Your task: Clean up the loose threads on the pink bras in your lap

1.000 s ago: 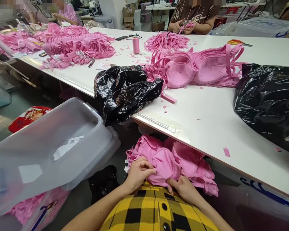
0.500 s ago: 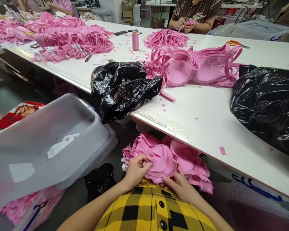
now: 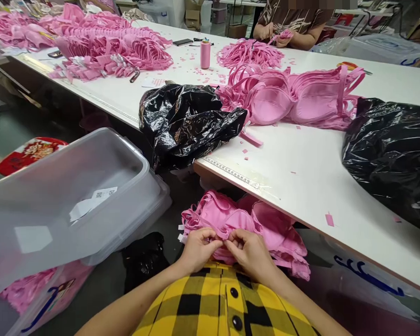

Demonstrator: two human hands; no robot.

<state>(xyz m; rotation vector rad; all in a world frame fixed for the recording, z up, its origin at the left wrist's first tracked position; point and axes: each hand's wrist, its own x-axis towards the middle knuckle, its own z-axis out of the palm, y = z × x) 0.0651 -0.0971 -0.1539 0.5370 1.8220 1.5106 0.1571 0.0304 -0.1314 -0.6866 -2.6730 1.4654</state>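
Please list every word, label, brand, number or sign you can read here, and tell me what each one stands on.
No text can be read with certainty.
Measuring tape on the table: marks show, numbers too small to read.
White label at the clear tub: code-like squares, print too small.
Sheet with pink marks on the table: no words legible.
Sticker on the lower-left box: too blurred.

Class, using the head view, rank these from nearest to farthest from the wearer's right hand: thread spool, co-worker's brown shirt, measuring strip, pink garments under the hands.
From the right hand:
1. Pink garments: touching it.
2. Measuring strip: ahead, along the near edge of the table.
3. Thread spool: farther across, forward-left.
4. Brown shirt: beyond the far edge.
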